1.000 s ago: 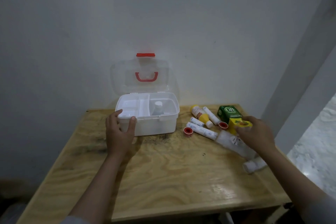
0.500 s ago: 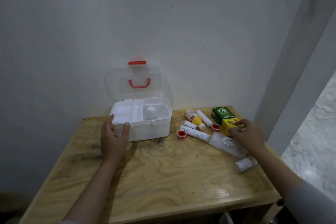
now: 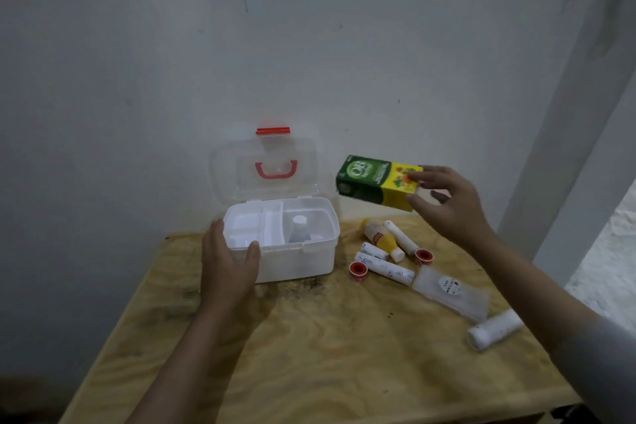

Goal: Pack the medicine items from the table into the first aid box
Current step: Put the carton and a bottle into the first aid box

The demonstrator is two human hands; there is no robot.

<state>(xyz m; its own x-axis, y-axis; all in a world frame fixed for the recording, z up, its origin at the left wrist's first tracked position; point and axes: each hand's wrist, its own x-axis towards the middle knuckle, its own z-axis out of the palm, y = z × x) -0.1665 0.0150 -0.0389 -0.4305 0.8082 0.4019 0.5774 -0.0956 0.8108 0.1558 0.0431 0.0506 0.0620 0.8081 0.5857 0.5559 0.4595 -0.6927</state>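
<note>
The white first aid box (image 3: 311, 262) stands open at the back of the wooden table (image 3: 327, 348), its clear lid (image 3: 303, 165) leaning on the wall. A small bottle (image 3: 298, 229) stands in its right compartment. My left hand (image 3: 229, 268) grips the box's front left corner. My right hand (image 3: 451, 205) holds a green and yellow carton (image 3: 373, 181) in the air, just right of the lid and above the loose items. On the table lie a yellow bottle (image 3: 380, 239), white tubes (image 3: 385, 267), two red tape rolls (image 3: 358, 271) and a clear flat pouch (image 3: 451, 293).
Another white tube (image 3: 494, 329) lies near the table's right edge. A wall stands directly behind the table, and a white pillar (image 3: 568, 148) rises at the right. The table's front half is bare wood.
My right hand has lifted the green and yellow carton off the table and carried it up and left toward the box. My left hand has stayed on the box.
</note>
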